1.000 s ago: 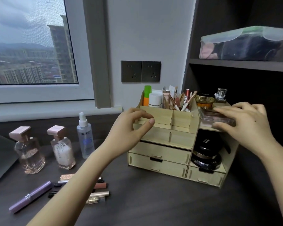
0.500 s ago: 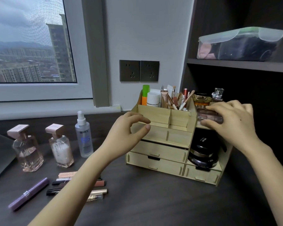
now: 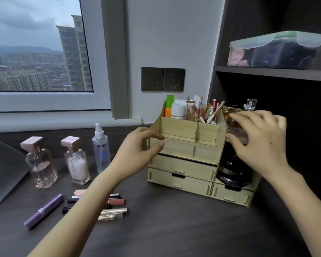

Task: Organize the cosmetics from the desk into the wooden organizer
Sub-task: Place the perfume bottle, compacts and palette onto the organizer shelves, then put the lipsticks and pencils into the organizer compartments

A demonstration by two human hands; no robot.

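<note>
Purple tube point(image 3: 44, 211) beside lipsticks point(image 3: 116, 202) (partly hidden).

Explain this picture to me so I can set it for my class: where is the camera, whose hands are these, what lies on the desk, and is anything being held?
There is no machine here. A person wears one wide-angle camera on the head, looking forward and down, so both arms in view are their own. The left hand is curled at the front left corner of the wooden organizer; whether it grips that corner is unclear. The right hand arches over a clear case lying on the organizer's right-hand shelf, with fingers behind it and thumb in front. I cannot tell if it grips the case. On the desk, left of the organizer, are two perfume bottles, a spray bottle, a purple tube and a cluster of lipsticks.
</note>
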